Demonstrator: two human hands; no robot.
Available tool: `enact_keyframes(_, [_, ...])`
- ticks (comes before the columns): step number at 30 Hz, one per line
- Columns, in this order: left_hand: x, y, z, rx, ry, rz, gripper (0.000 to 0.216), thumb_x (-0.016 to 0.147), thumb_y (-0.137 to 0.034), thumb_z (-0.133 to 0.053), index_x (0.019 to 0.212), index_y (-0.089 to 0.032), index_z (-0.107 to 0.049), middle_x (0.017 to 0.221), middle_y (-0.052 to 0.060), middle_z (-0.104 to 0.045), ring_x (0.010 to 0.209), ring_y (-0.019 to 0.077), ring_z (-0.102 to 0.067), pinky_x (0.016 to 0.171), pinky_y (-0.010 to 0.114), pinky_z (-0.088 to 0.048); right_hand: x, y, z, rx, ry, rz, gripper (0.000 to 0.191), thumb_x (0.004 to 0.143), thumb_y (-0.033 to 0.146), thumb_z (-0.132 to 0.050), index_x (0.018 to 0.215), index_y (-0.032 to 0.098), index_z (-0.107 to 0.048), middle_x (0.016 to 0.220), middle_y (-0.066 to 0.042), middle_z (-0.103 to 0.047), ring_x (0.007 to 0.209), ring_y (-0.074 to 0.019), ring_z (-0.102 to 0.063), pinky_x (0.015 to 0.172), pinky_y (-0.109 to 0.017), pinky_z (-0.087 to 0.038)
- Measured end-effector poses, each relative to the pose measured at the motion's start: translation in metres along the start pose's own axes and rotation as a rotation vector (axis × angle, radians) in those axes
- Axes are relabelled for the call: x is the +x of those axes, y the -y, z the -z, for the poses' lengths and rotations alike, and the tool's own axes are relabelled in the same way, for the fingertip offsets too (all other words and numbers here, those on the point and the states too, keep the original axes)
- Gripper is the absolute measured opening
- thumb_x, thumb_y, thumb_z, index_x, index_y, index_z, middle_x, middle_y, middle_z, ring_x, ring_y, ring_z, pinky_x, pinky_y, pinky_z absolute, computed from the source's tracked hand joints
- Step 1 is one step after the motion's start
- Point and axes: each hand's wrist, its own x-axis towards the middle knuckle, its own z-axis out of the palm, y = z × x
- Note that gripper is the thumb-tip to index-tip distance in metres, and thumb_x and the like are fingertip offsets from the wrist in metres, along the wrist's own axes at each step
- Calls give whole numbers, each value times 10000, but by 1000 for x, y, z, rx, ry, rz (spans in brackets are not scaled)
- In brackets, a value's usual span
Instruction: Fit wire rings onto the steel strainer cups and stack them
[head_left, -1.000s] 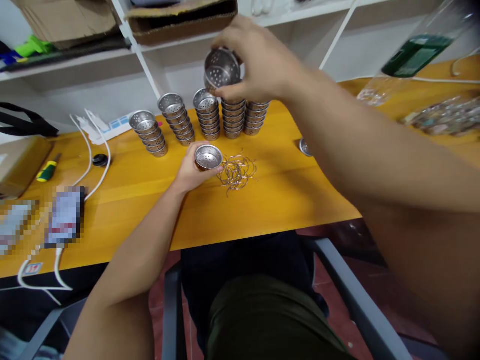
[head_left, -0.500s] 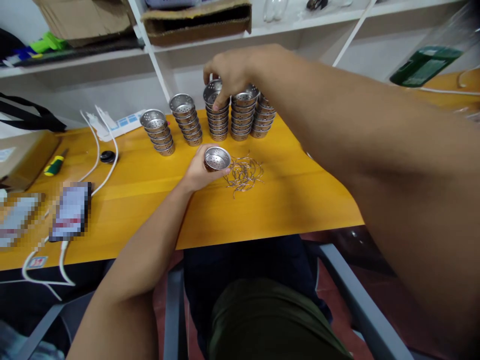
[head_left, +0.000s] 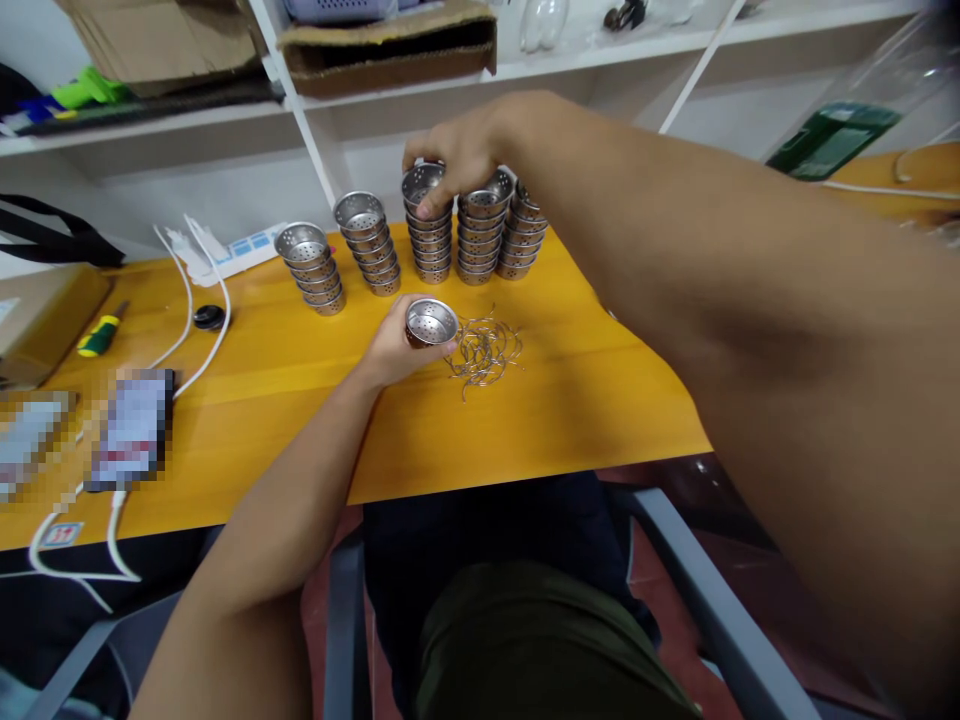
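In my left hand [head_left: 394, 345] is a perforated metal cup [head_left: 431, 322], held upright with the fingers wrapped round its side. My right hand [head_left: 469, 155] reaches to the back of the table and grips the top cup [head_left: 422, 188] of the middle stack, thumb at the front of the rim; the far fingers are partly hidden. That cup sits on the stack [head_left: 431, 245]. Beside the cup in my left hand lies a loose tangle of thin bent metal wires [head_left: 486, 352].
More stacks of perforated cups [head_left: 367, 245] stand in a row along the shelf unit [head_left: 360, 130]. At the left are a power strip [head_left: 247, 250], white cables, a phone [head_left: 131, 430], a screwdriver [head_left: 101, 333] and a cardboard box [head_left: 49, 315]. The table's front edge [head_left: 525, 478] is near my lap.
Both hands keep nearly the same places and holds. The whole view has shifted slightly.
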Motion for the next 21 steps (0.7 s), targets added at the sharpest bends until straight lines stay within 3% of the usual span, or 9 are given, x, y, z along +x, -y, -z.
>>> enact_keyframes(7, [0, 2, -2, -58, 39, 19, 921, 761, -612, -1193, 1446, -233, -710, 1383, 138, -886, 1274, 341, -891, 1121, 489, -761, -1, -10, -7, -19, 26, 27, 888, 1062, 591, -1099, 1763, 106, -852, 1473, -56, -946, 676, 39, -538, 530, -112, -239])
enact_keyframes(9, [-1, 5, -2, -65, 33, 21, 969, 771, -667, -1202, 1466, -246, -675, 1385, 129, -865, 1294, 345, -892, 1134, 496, -772, -8, -2, -5, -71, 26, -4, 911, 1063, 608, -1103, 1793, 132, -837, 1537, -87, -941, 863, -18, -726, 636, -136, -385])
enact_keyframes(11, [0, 11, -2, -70, 13, 20, 1055, 776, -688, -1211, 1535, -268, -610, 1387, 113, -831, 1276, 336, -896, 1119, 499, -787, -18, 7, -1, -61, 32, -56, 1003, 1088, 539, -1109, 1925, 153, -714, 1743, -165, -856, 1318, -187, -878, 978, -228, -612])
enact_keyframes(12, [0, 15, -3, -70, 1, 16, 1094, 782, -687, -1215, 1568, -283, -570, 1388, 105, -808, 1254, 330, -897, 1098, 500, -795, -25, 12, 1, -32, 21, -81, 1066, 1125, 482, -1090, 2012, 161, -595, 1888, -222, -745, 1597, -311, -815, 1233, -350, -630])
enact_keyframes(13, [1, 19, -3, -66, -14, 6, 1121, 789, -684, -1218, 1588, -297, -533, 1387, 97, -783, 1228, 323, -897, 1073, 502, -801, -33, 16, 2, 0, -15, -82, 1117, 1169, 423, -1053, 2078, 148, -464, 2006, -277, -605, 1808, -413, -670, 1443, -486, -542])
enact_keyframes(15, [4, 29, -3, -46, -41, -39, 1144, 800, -693, -1222, 1593, -317, -489, 1396, 90, -733, 1203, 317, -889, 1044, 506, -804, -54, 24, 1, 49, -205, 22, 1087, 1229, 305, -956, 2092, 58, -343, 2078, -334, -440, 1963, -472, -461, 1611, -613, -351])
enact_keyframes(17, [7, 37, -3, -14, -68, -107, 1141, 809, -730, -1216, 1581, -321, -482, 1422, 90, -702, 1229, 317, -873, 1058, 503, -794, -83, 36, -8, 85, -484, 199, 806, 1214, 198, -864, 1924, -20, -553, 1928, -301, -590, 1840, -410, -595, 1562, -567, -453])
enact_keyframes(19, [10, 42, -3, 14, -94, -177, 1127, 829, -775, -1195, 1583, -317, -494, 1463, 98, -696, 1289, 324, -854, 1106, 502, -778, -118, 53, -25, 222, -649, 289, 368, 1184, 140, -765, 1534, 35, -808, 1587, -239, -806, 1403, -345, -823, 1258, -494, -682])
enact_keyframes(21, [11, 41, -3, 41, -112, -240, 1099, 859, -806, -1167, 1593, -309, -518, 1489, 104, -707, 1330, 330, -838, 1161, 509, -760, -153, 74, -52, 459, -474, 202, 184, 1284, 258, -690, 1236, 218, -864, 1222, -119, -909, 1115, -315, -848, 1091, -481, -704])
